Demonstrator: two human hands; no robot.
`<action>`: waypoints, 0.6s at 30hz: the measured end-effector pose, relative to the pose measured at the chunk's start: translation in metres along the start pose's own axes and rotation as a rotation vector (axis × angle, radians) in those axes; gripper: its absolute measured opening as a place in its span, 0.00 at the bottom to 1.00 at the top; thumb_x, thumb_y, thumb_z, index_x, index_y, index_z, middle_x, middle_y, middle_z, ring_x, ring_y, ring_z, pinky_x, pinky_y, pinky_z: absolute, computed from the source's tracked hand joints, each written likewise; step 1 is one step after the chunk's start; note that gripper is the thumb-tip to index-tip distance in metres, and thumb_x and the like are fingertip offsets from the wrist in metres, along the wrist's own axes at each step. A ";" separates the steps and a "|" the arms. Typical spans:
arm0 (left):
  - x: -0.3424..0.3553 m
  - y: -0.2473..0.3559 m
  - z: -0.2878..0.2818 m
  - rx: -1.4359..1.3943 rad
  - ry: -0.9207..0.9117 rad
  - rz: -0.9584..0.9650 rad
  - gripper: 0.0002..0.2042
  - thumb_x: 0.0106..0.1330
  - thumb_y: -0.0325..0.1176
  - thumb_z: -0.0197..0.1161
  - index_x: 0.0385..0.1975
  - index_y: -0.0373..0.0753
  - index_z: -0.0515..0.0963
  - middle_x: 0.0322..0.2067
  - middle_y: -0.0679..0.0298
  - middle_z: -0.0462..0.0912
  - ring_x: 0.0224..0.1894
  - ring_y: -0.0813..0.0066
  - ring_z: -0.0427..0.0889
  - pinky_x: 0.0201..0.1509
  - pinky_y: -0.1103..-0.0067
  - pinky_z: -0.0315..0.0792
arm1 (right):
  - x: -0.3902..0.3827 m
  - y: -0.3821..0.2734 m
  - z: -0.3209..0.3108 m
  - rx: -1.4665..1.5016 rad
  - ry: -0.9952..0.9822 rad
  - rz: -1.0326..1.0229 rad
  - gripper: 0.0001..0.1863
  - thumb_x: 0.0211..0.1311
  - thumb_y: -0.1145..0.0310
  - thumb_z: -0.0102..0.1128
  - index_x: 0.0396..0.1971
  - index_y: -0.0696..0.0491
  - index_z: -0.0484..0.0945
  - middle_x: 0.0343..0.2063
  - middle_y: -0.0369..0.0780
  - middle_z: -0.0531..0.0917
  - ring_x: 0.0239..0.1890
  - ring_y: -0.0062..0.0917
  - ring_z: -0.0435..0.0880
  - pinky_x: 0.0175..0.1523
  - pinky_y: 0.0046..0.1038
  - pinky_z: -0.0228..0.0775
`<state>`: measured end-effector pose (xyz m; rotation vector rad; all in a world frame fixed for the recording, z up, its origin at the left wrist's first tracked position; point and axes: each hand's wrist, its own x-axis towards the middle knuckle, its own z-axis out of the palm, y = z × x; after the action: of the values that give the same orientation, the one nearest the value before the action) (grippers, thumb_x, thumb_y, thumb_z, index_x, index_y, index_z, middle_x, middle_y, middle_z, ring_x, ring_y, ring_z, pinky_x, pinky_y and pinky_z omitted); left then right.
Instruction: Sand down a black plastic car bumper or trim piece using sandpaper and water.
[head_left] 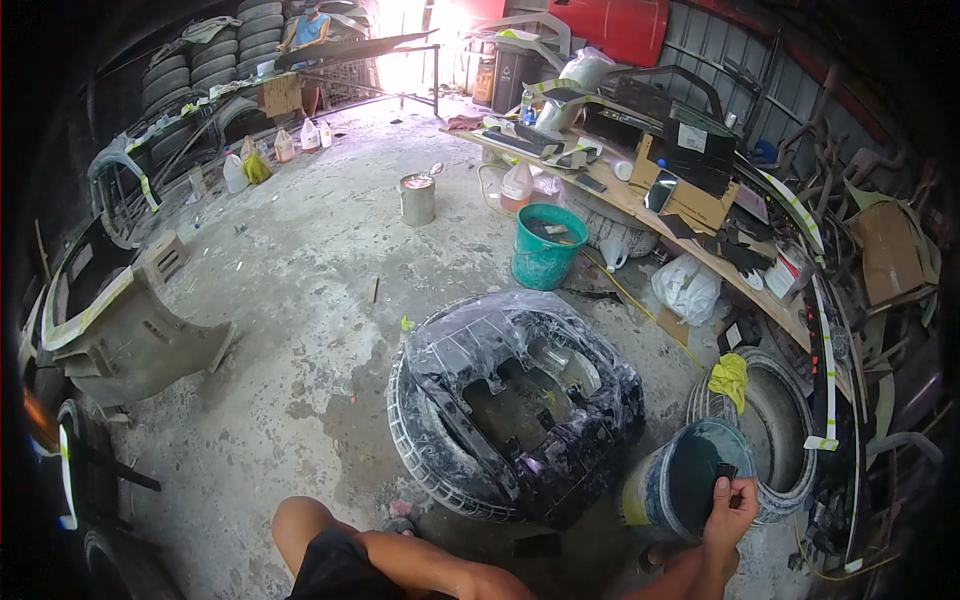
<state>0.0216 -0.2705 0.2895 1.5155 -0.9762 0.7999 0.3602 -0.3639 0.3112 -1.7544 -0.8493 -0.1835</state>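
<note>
My right hand (733, 508) is closed at the rim of a grey bucket (648, 488) with dark water inside. Between its fingers and thumb is a small black flat piece (726, 470), held above the water; its exact kind cannot be made out. Left of the bucket, a black plastic car panel (460, 345) with a large opening lies across a tyre (408, 440), its surface wet and streaked with pale residue. My left hand is not in view. A small dark flat block (537, 545) lies on the floor in front of the panel.
A yellow cloth (729, 380) hangs on a tyre (785, 430) beside the bucket. Beyond stand a green bucket (545, 262) and a metal can (417, 203). A cluttered workbench (640, 205) runs along the right; a beige bumper (150, 345) stands left. Another person (308, 35) is far back.
</note>
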 end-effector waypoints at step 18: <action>0.121 0.013 -0.095 -0.111 -0.366 0.068 0.27 0.62 0.67 0.63 0.25 0.45 0.80 0.27 0.60 0.78 0.29 0.54 0.78 0.32 0.60 0.67 | -0.002 -0.007 0.001 -0.050 0.023 -0.049 0.16 0.69 0.68 0.68 0.26 0.56 0.69 0.27 0.33 0.65 0.30 0.18 0.62 0.36 0.23 0.56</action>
<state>0.0636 -0.1962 0.4177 1.5678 -1.3255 0.5131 0.3544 -0.3635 0.3152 -1.7756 -0.8781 -0.2582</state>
